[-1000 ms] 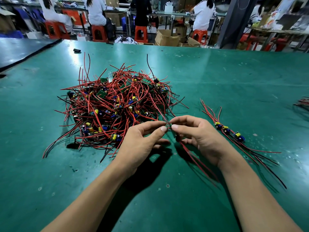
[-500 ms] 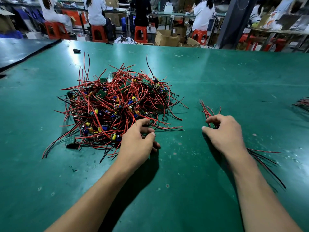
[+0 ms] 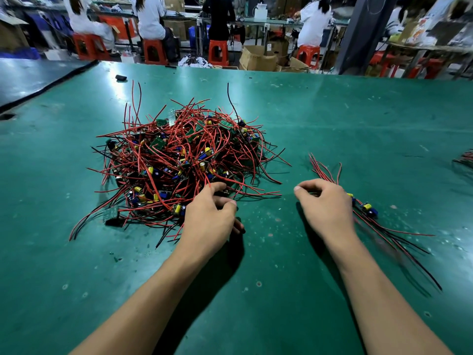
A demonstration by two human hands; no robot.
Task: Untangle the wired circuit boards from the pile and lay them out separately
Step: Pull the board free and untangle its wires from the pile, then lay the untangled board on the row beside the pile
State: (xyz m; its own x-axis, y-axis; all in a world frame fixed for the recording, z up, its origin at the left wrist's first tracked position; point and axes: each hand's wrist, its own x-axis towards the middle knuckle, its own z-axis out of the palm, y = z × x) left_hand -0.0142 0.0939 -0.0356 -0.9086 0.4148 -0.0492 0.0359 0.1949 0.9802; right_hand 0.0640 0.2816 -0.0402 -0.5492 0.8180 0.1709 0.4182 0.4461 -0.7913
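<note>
A tangled pile of wired circuit boards (image 3: 184,162), red and black leads with yellow and blue parts, lies on the green table (image 3: 332,119) left of centre. My left hand (image 3: 210,219) is at the pile's near right edge, forefinger and thumb curled round a dark board among the wires. Right of the pile, a few separated boards (image 3: 366,208) lie in a row with their wires stretched out. My right hand (image 3: 325,206) hovers just left of that row, fingers loosely curled and holding nothing.
A small black object (image 3: 120,78) lies near the table's far left. More wires (image 3: 464,160) show at the right edge. People sit on orange stools (image 3: 217,51) beyond the far edge, with cardboard boxes (image 3: 258,58) on the floor.
One second ago both hands pinched one board's wires in the middle. The right hand then laid it in the row on the right and has drawn back left; the left hand returned to the pile.
</note>
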